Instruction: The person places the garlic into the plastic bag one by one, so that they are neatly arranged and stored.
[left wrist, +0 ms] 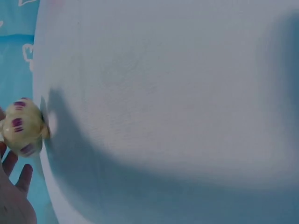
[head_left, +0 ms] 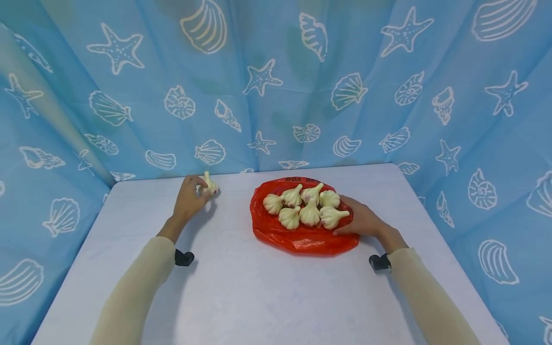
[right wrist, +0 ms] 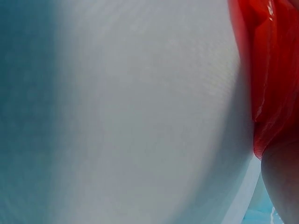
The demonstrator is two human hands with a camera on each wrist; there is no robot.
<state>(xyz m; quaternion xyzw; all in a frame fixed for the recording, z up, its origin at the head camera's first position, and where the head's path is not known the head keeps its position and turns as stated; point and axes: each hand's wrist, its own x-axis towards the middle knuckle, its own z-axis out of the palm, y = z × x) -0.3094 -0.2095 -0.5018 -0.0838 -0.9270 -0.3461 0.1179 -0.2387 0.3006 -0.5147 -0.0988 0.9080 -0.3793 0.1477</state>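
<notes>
At the table's far left, my left hand pinches a garlic bulb by its side, its pale stalk pointing up in the head view. Seen from the left wrist, the same bulb shows purple streaks, with fingers close by it. Several more cream garlic bulbs lie grouped on a red plastic bag right of the middle. My right hand grips the right edge of this bag, its thumb and fingers close around the rightmost bulbs. The right wrist view shows only the bag's side against the hand.
A white cloth covers the table under everything. Behind and on both sides hangs a blue curtain with white shells and starfish, meeting the table's back edge near the left hand. Dark lettering shows at the bag's far rim.
</notes>
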